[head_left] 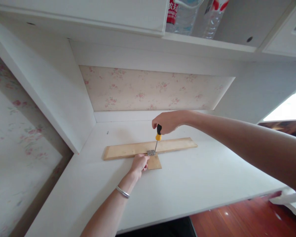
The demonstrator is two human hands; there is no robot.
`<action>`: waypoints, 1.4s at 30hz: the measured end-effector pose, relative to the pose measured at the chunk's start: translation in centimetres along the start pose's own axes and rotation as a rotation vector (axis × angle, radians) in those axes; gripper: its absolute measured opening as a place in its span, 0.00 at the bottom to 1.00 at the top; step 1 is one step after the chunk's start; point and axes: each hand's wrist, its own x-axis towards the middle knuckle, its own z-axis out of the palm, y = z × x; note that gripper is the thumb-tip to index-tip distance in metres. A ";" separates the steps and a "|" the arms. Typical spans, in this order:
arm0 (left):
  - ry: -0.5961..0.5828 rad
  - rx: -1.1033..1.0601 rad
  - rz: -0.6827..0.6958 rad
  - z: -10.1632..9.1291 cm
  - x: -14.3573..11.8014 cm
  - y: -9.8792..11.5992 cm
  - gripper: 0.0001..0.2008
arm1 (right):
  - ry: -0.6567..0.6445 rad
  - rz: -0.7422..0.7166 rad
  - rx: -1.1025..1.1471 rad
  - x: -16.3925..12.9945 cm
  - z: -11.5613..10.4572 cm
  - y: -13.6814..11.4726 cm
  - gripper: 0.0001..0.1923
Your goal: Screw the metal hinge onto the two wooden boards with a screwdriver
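Observation:
My right hand (169, 121) is closed round the handle of a yellow and black screwdriver (158, 137), held nearly upright. Its shaft points down to a small metal hinge (151, 152), and the tip is at the hinge's right end. The hinge lies where a long wooden board (128, 149) meets a short wooden piece (154, 162). My left hand (139, 163), with a silver bangle on the wrist, is closed at the left side of the short piece, fingertips by the hinge. Its fingers are partly hidden, so what exactly they pinch is unclear.
The boards lie on a white desktop (187, 177) with a front edge above a red wooden floor (227, 217). A white side panel (44, 75) rises at left. Overhead, a cabinet shelf (212, 44) holds plastic bottles (187, 18).

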 end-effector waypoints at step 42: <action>-0.017 0.000 -0.008 0.0 0.1 -0.3 0.06 | 0.165 -0.188 -0.108 -0.6 -0.1 0.5 0.17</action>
